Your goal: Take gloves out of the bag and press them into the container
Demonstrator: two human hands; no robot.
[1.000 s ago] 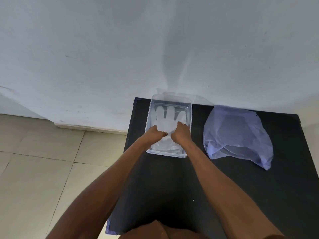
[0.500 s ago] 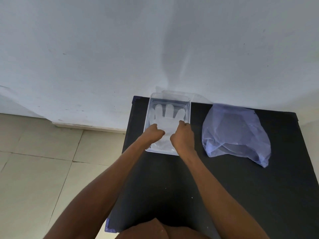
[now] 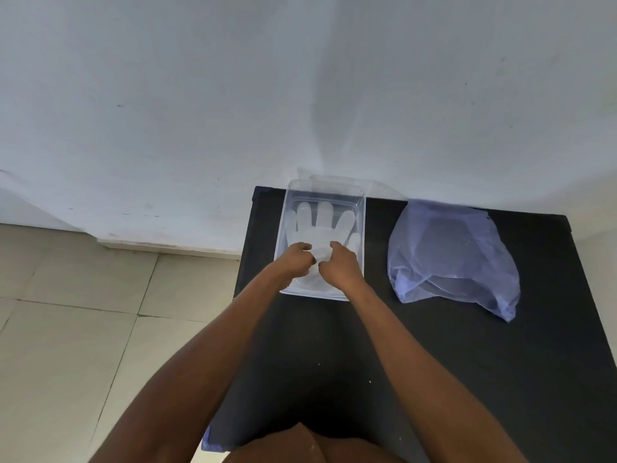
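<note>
A clear plastic container stands at the far left of the black table, against the wall. A white translucent glove lies flat inside it, fingers pointing toward the wall. My left hand and my right hand are both inside the container, side by side, fingers curled down on the glove's palm area. The glove's cuff is hidden under my hands. A pale blue translucent plastic bag lies slumped on the table to the right of the container.
A clear lid leans behind the container against the white wall. Beige floor tiles lie to the left of the table. The table's left edge runs just beside the container.
Both hands have stayed in the container. They have drawn closer together over the glove's palm, and the right hand has shifted slightly left.
</note>
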